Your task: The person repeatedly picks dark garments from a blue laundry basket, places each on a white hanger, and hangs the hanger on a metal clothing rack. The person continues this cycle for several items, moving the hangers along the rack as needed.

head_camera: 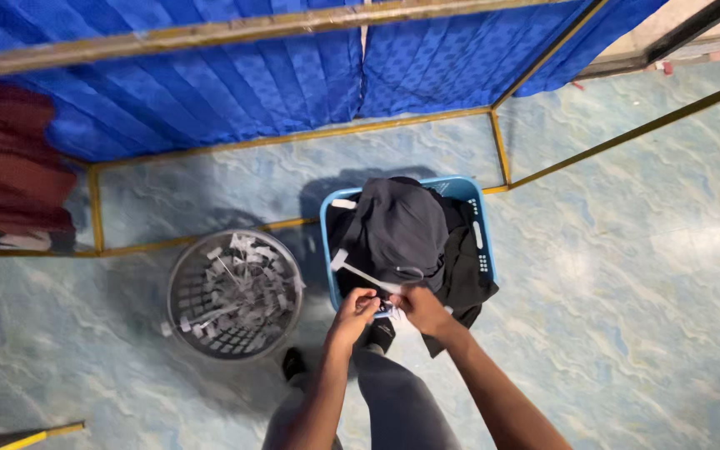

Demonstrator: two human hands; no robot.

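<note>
Pinching a small white tag [387,310] between them, both hands meet just over the near rim of a blue laundry basket [483,218]. The tag is touching the fingertips of each, so neither hand is nearer; it is too small to tell which way its length runs. It seems attached to the dark garment [402,229] heaped in the basket, which lies directly ahead of the hands, spilling over the near and right edges. The left hand [353,307] is curled closed on the tag's left side, knuckles up, forearm reaching forward from below. The right hand [422,307] is likewise closed on the tag's right side, its forearm slanting in from the lower right. A white strip [360,271] lies across the cloth just beyond the hands. To the left, near the basket, stands a round grey mesh bin [178,287] holding white scraps. Yellow metal framing [293,137] and a blue pleated curtain [210,92] stand beyond, on a pale marbled floor [627,292].
</note>
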